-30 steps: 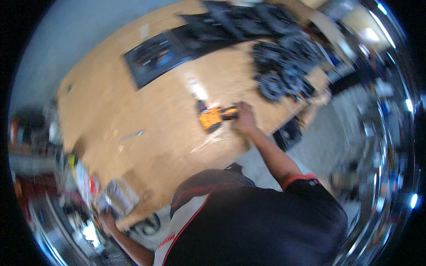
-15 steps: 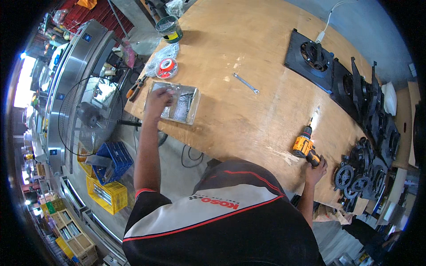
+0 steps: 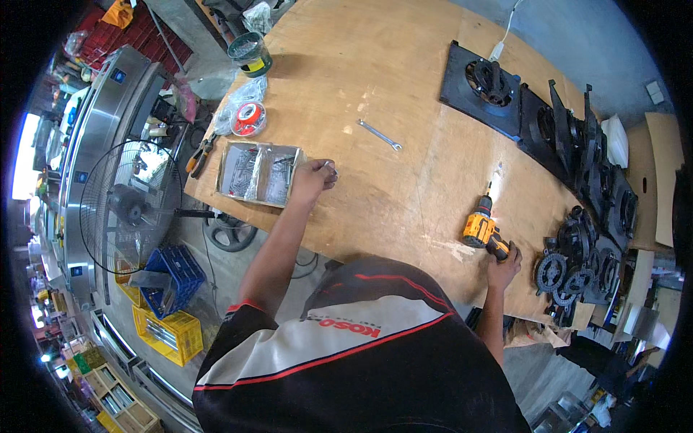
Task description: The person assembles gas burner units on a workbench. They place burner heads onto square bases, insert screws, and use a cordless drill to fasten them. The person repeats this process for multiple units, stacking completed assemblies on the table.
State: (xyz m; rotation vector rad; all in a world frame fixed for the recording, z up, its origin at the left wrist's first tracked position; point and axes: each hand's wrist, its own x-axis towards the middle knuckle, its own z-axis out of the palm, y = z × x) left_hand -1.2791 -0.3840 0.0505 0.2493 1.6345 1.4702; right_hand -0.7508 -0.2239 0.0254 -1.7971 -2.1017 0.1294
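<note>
Workshop w/ a grey concrete floor; a big tan plywood table (image 3: 411, 187) fills the middle, its edges bent by the lens and the room's rim lost in black. Yellow-and-black cordless drill (image 3: 476, 231) lies on its side nr the table's near R edge: long axis runs roughly away from the person, bit pointing out & a touch R, grip angling back toward the R hand (image 3: 504, 265). That hand is closed narrow round the drill's black battery end, some fingers hidden. L hand (image 3: 312, 182) is curled tight just beside a shallow see-through box (image 3: 253, 201) of thin metal bits; a small greyish piece (image 3: 331, 168) shows at the fingertips, too small to ID. Silver open-end wrench (image 3: 379, 135) lies beyond. Black plastic fan panels (image 3: 480, 83) overlap at far R, back ones partly covered.
</note>
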